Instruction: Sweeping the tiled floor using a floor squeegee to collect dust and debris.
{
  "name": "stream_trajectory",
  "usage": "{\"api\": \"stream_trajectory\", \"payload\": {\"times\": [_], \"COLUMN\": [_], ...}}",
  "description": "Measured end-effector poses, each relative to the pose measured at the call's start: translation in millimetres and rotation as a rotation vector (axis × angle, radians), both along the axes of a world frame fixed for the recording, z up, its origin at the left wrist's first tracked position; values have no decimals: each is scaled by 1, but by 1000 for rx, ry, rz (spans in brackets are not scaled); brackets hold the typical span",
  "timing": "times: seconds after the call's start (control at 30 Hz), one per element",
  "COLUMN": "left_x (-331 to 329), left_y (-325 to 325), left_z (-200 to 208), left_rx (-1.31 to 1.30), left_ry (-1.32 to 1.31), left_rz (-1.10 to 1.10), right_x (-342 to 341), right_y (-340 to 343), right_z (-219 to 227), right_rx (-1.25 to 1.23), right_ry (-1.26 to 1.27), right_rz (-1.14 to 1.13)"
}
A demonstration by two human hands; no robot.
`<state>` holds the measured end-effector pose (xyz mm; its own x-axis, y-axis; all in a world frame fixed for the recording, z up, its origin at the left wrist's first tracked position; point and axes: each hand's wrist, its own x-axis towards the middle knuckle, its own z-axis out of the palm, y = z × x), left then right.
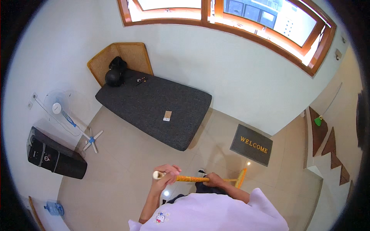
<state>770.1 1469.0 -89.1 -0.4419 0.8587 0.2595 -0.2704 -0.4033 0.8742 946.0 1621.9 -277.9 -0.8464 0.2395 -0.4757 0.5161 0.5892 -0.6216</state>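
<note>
A long-handled floor tool (189,179) lies across in front of my body, its handle covered in an orange and yellow pattern. My left hand (166,178) is curled around the handle by its pale end cap at the left. Farther along the same handle, my right hand (214,180) is closed in a fist. Past that hand the handle runs right to a narrow orange bar (241,178) low over the tiles. Whether this bar is a mop or squeegee head, I cannot tell. My shoe (202,171) shows partly behind the handle.
A dark mattress (154,100) with a wicker headboard (142,57) stands by the wall. On the left are a standing fan (57,108), a black water dispenser (58,158) and a blue water bottle (54,208). A grey doormat (246,154) lies ahead right, near stairs (334,148).
</note>
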Motion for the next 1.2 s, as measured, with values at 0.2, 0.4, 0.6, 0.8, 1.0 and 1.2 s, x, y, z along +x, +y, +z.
{"api": "stream_trajectory", "payload": {"times": [0.2, 0.4, 0.6, 0.8, 1.0, 1.2], "left_x": [-16, 20, 16, 16, 21, 56], "left_y": [-89, -141, -196, -241, -273, -243], "left_z": [70, 82, 29, 43, 123, 115], "left_rx": [222, 174, -83, -30, 229, 55], "left_ry": [351, 545, 183, 201, 637, 806], "left_rz": [-43, -82, -22, 246, 136, -83], "right_x": [-67, -72, 6, -5, -94, -63], "right_y": [-69, -128, -201, -237, -267, -259], "right_z": [25, 19, 14, 36, 70, 35], "right_rx": [191, 118, -44, -120, -77, -93], "right_ry": [555, 635, 222, 41, 727, 736], "right_rz": [-117, -78, -70, 13, 114, 151]}}
